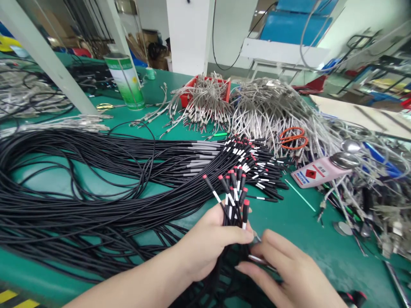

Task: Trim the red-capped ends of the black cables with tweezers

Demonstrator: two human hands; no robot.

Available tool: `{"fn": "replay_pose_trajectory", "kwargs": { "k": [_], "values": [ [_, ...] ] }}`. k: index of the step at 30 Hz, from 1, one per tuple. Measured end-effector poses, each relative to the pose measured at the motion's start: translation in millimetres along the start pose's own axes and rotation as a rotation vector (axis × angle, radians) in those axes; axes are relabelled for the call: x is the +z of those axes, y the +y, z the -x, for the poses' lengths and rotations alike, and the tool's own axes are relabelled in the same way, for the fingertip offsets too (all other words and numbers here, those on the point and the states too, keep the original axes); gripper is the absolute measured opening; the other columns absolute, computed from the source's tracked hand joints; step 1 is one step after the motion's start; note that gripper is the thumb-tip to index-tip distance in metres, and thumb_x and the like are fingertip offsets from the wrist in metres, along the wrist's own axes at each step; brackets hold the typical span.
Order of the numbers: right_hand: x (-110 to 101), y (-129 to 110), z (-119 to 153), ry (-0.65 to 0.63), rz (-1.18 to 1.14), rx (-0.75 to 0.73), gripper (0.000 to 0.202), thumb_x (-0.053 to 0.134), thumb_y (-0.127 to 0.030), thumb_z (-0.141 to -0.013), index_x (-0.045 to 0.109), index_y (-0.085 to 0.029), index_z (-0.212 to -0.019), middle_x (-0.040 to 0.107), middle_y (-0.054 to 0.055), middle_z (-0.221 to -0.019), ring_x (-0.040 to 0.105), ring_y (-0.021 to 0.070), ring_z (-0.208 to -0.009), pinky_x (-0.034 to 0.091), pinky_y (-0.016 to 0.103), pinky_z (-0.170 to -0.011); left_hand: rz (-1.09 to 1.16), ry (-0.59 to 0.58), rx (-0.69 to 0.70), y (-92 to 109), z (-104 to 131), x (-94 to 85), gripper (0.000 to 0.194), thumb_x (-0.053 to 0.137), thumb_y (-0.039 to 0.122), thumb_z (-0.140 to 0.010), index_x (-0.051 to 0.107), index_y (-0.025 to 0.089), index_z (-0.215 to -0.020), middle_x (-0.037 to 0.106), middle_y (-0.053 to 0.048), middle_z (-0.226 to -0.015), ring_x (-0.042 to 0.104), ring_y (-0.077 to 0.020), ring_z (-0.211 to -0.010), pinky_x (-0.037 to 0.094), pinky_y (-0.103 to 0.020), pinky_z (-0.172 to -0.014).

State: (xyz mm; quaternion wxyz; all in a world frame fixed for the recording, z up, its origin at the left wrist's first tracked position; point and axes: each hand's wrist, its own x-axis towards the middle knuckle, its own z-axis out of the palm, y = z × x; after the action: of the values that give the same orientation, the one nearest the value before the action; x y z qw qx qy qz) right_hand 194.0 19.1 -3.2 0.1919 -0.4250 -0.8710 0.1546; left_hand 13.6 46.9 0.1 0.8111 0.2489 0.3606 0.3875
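Note:
My left hand (210, 239) is closed round a bundle of black cables (233, 214), whose red-tipped ends with white labels stick up above the thumb. Just right of it, my right hand (279, 265) has its fingers bent round a thin metallic tool, partly hidden by the fingers, near the lower side of the bundle. Below both hands, more black cable hangs in shadow. Behind them, a large pile of red-tipped cable ends (247, 158) lies on the green table (282, 222), its long black cables (96, 205) looping to the left.
Orange-handled scissors (293, 137) rest on grey-white cables (269, 107) behind. At the right stands a tilted pink bottle (321, 170) with a metal top. A red bin (227, 90) holds short cables. A green-white can (125, 81) stands back left, beside a white post (54, 60).

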Motion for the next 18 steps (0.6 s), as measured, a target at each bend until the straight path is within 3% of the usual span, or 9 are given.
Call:
{"fn": "replay_pose_trajectory", "kwargs": {
  "k": [5,11,16,18],
  "values": [
    [4.6,-3.2,-2.5,0.001,-0.088,0.024,0.029,0.044,-0.022,-0.097,0.047,-0.020,-0.068,0.051,0.000,-0.065,0.054,0.0109,-0.055,0.043,0.019,-0.047,-0.110,-0.054,-0.036,-1.8,-1.6,-0.4,0.054,0.073,0.004,-0.059,0.054,0.017,-0.107,0.058,0.003,-0.083,0.051,-0.0117,-0.077,0.039,-0.028,-0.072],
    [-1.3,-4.3,-3.4,0.041,-0.094,0.073,0.030,0.046,-0.023,-0.097,0.043,-0.020,-0.067,0.049,-0.001,-0.064,0.051,0.0101,-0.053,0.041,0.019,-0.047,-0.164,-0.089,-0.008,0.6,-2.0,0.3,0.039,0.083,0.022,-0.060,0.057,0.014,-0.088,0.059,0.001,-0.080,0.052,-0.0126,-0.076,0.040,-0.029,-0.076],
    [-7.2,-6.0,-5.9,0.068,-0.201,0.141,0.033,0.048,-0.028,-0.097,0.037,-0.022,-0.066,0.046,-0.004,-0.062,0.049,0.0101,-0.052,0.042,0.018,-0.050,-0.038,0.053,0.040,3.6,-1.1,1.1,0.025,0.076,0.027,-0.071,0.057,0.014,-0.080,0.060,0.001,-0.072,0.055,-0.0113,-0.068,0.041,-0.025,-0.068],
    [-8.4,-7.0,-5.0,0.091,-0.220,0.161,0.030,0.047,-0.032,-0.097,0.041,-0.022,-0.069,0.049,-0.003,-0.064,0.053,0.0120,-0.056,0.044,0.019,-0.054,0.055,0.098,0.027,3.9,-1.6,1.3,0.019,0.069,0.027,-0.076,0.054,0.016,-0.075,0.053,0.004,-0.060,0.051,-0.0097,-0.056,0.040,-0.023,-0.058]
  ]
}}
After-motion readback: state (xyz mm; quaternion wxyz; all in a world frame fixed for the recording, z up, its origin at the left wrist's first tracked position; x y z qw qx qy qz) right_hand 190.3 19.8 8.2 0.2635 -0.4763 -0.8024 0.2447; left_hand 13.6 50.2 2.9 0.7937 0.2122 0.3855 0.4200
